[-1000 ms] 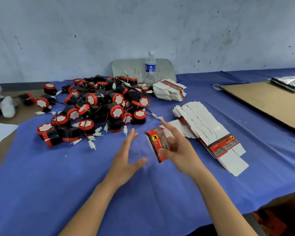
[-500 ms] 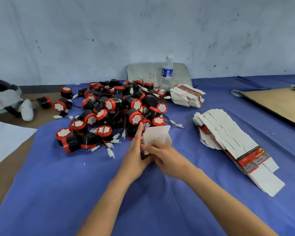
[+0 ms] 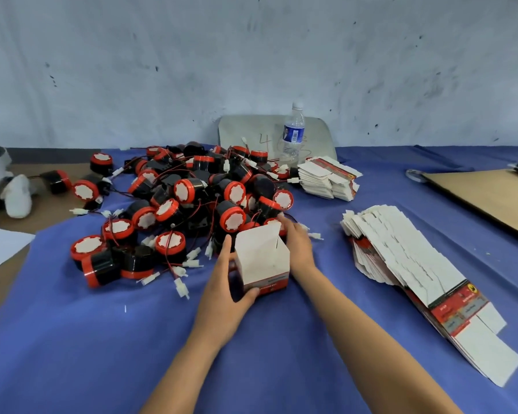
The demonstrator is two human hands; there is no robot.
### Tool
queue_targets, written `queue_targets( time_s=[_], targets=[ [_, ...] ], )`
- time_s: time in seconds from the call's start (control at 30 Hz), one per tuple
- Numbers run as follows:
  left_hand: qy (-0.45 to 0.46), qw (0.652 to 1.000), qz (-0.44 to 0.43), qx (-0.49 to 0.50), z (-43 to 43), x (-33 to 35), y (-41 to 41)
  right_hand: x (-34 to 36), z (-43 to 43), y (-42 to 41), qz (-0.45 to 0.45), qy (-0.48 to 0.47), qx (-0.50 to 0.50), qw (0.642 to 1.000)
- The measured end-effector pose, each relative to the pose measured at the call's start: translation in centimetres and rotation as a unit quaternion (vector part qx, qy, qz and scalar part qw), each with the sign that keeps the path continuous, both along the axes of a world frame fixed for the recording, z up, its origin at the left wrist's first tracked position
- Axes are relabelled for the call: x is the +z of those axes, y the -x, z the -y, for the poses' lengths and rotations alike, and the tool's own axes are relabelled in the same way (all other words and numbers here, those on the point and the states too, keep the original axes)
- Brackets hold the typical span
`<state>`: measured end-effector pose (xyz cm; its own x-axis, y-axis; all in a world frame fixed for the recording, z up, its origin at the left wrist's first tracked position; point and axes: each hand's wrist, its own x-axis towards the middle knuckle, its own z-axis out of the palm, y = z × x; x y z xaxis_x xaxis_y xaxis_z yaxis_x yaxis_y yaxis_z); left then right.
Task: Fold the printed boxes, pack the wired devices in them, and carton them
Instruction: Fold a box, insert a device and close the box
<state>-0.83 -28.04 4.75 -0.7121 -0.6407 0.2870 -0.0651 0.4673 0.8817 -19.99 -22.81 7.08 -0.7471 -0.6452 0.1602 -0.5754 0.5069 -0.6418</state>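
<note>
Left hand [image 3: 222, 297] grip grasping open-topped box [image 3: 262, 264]; right hand [image 3: 298, 246] grip unclear behind it.

The folded box [image 3: 263, 261] is matt white card with a printed red band that seems faintly glossy. The wired devices [image 3: 189, 189] are smooth, shiny black-and-red plastic on a matt blue cloth [image 3: 72, 354]; the bottle [image 3: 293, 135] is clear plastic, the sheet [image 3: 491, 195] brown cardboard.

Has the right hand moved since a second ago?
Yes. The right hand has gone forward, away from the person, to the near edge of the pile of wired devices, behind the printed box.
</note>
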Motion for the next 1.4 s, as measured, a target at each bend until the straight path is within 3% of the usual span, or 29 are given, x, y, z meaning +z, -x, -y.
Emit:
queue_targets(
  time_s=[0.1, 0.17, 0.23, 0.37, 0.57, 0.67, 0.77, 0.9, 0.97, 1.0, 1.1, 1.2, 1.27, 1.4],
  targets=[
    [0.008, 1.000, -0.002, 0.001, 0.0, 0.0, 0.1, -0.1, 0.1, -0.8, -0.052, 0.055, -0.079, 0.994],
    [0.018, 1.000, -0.014, 0.011, 0.1, -0.1, 0.1, 0.0, -0.9, -2.0, -0.043, 0.204, -0.144, 0.967],
    [0.023, 1.000, -0.006, 0.014, 0.2, -0.1, -0.1, 0.2, -2.7, -3.6, -0.020, 0.362, -0.196, 0.911],
    [0.044, 0.999, 0.008, 0.003, -0.5, 0.6, -0.5, 0.5, -6.0, -6.8, 0.057, 0.471, -0.151, 0.867],
    [0.107, 0.992, -0.057, 0.038, -1.8, 1.8, -0.5, 3.0, -7.0, -7.7, 0.170, 0.560, -0.095, 0.806],
    [0.123, 0.991, -0.040, 0.019, -2.1, 1.6, -0.5, 4.5, -7.7, -6.8, 0.307, 0.617, -0.123, 0.714],
    [0.092, 0.995, -0.024, 0.004, -1.9, 1.0, -0.5, 5.8, -9.3, -4.9, 0.492, 0.672, -0.029, 0.553],
    [0.106, 0.994, -0.018, 0.011, -1.6, 0.5, -0.3, 6.0, -11.1, -3.1, 0.605, 0.706, 0.040, 0.366],
    [0.116, 0.993, -0.014, 0.017, -1.6, 0.4, -0.1, 5.9, -11.4, -2.8, 0.658, 0.680, 0.083, 0.312],
    [0.119, 0.993, -0.015, 0.020, -1.5, 0.4, 0.0, 5.8, -11.3, -2.8, 0.688, 0.651, 0.104, 0.304],
    [0.127, 0.991, -0.023, 0.024, -1.5, 0.6, -0.1, 5.4, -10.8, -3.6, 0.763, 0.538, 0.168, 0.317],
    [0.151, 0.987, -0.051, 0.015, -2.0, 1.1, -0.3, 5.3, -10.0, -4.5, 0.774, 0.470, 0.196, 0.376],
    [0.184, 0.978, -0.099, 0.028, -2.3, 1.9, -0.5, 5.2, -9.3, -5.0, 0.764, 0.421, 0.184, 0.453],
    [0.255, 0.957, -0.140, 0.017, -3.1, 3.0, -0.9, 5.2, -8.6, -6.3, 0.632, 0.328, 0.172, 0.681]
  ],
)
